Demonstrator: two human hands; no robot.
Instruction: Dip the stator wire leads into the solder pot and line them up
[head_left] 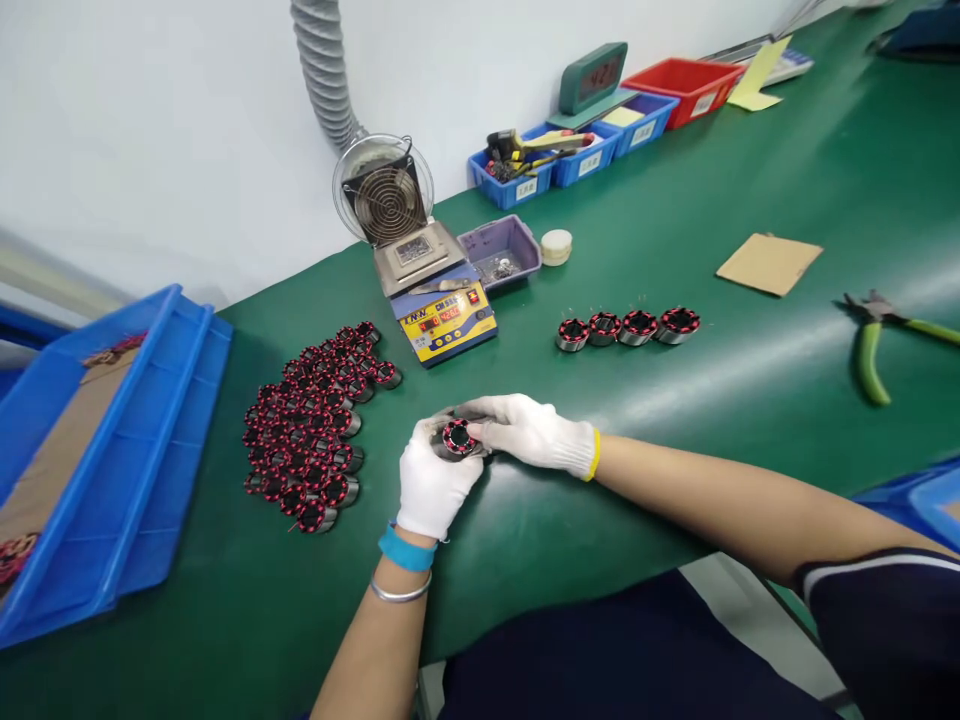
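Note:
Between my two gloved hands is a motor stator (458, 437), a short steel ring with red-and-black windings, its open face turned up. My left hand (433, 482), in a white glove with a blue wristband below it, wraps round the stator from the left. From the right, my right hand (531, 432), in a white glove with a yellow cuff, closes on the same piece, the thumb at its rim. A dense group of similar stators (319, 420) stands to the left. Several more stators (637, 328) form a row to the right, thin wire ends sticking up.
Beyond my hands stands a solder pot (442, 310) with a lit display, under a fan and a grey duct (324, 70). Near it are a purple tray (531, 250) and a round white container (556, 246). Blue bins (525, 188) line the wall. Cutters (870, 350), cardboard (770, 264) and a blue crate (142, 430) flank the area.

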